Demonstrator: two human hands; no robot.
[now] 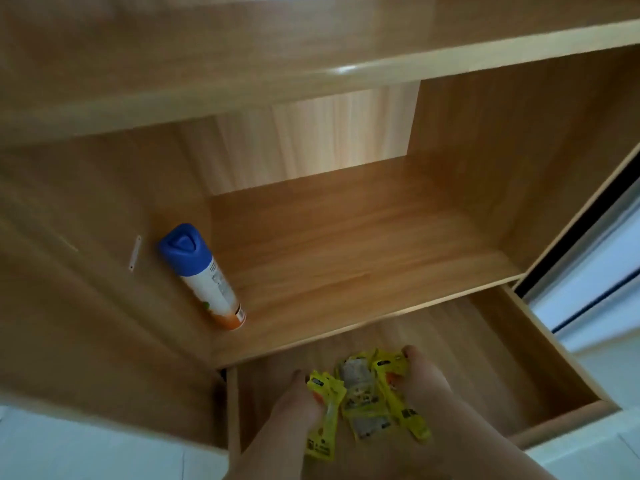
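Several yellow sachets (367,403) are bunched between both my hands, above the open wooden drawer (540,368) at the bottom of the cabinet. My left hand (294,403) grips the left side of the bunch. On the right side, my right hand (426,382) holds it with a fingertip over the top edge. The picture is blurred, so the fingers are hard to make out. A white and orange spray can with a blue cap (204,275) stands on the shelf above the drawer, near the shelf's left wall.
The wooden shelf (363,244) holds only the spray can at its left. Another shelf board (311,74) runs above it. A white floor shows at the lower left and right. A white panel with a dark edge (595,258) stands at the right.
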